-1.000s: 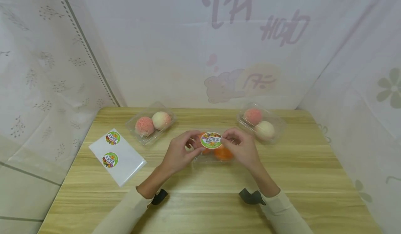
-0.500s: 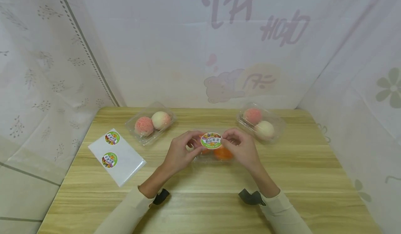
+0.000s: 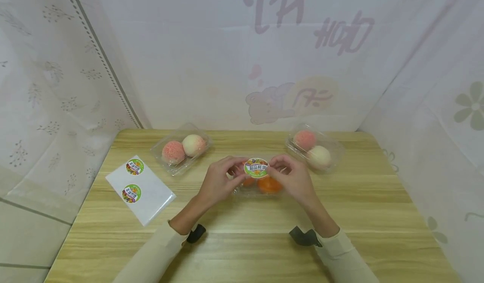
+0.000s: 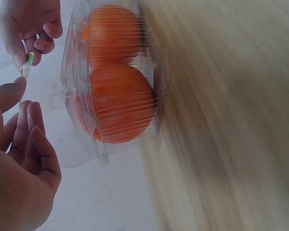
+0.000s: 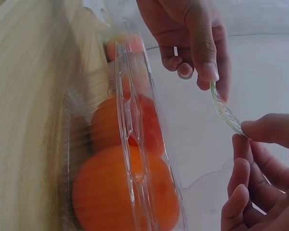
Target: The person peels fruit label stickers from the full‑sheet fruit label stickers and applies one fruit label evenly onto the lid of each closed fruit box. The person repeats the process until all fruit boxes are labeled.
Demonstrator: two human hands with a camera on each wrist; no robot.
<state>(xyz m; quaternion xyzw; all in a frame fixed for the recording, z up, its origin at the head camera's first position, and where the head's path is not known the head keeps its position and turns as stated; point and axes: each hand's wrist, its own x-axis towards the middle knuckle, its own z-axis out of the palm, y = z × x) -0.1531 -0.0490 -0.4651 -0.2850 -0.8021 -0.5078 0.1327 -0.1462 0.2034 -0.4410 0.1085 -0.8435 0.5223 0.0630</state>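
Note:
Between my two hands is an oval fruit sticker (image 3: 256,168), with green, white and colourful printing. My left hand (image 3: 219,178) pinches its left edge between thumb and fingertips, and my right hand (image 3: 295,177) pinches the right edge. In the right wrist view the sticker (image 5: 225,111) is seen nearly edge-on and slightly bowed. It hangs above a closed clear plastic box (image 4: 77,72), apart from the lid. Inside the box sit two orange round fruits (image 5: 106,190), partly covered by the hands and sticker in the head view.
A white sticker sheet (image 3: 153,194) with two similar stickers lies at the table's left. Two more clear boxes stand at the back, one left (image 3: 200,128) and one right (image 3: 334,150), each with two pinkish and cream round fruits. A printed curtain (image 3: 189,64) hangs behind the table (image 3: 242,253).
The sticker has shifted slightly right and up, and its face has tilted a little. Both hands keep their hold almost in place. The boxes and sheet stay put.

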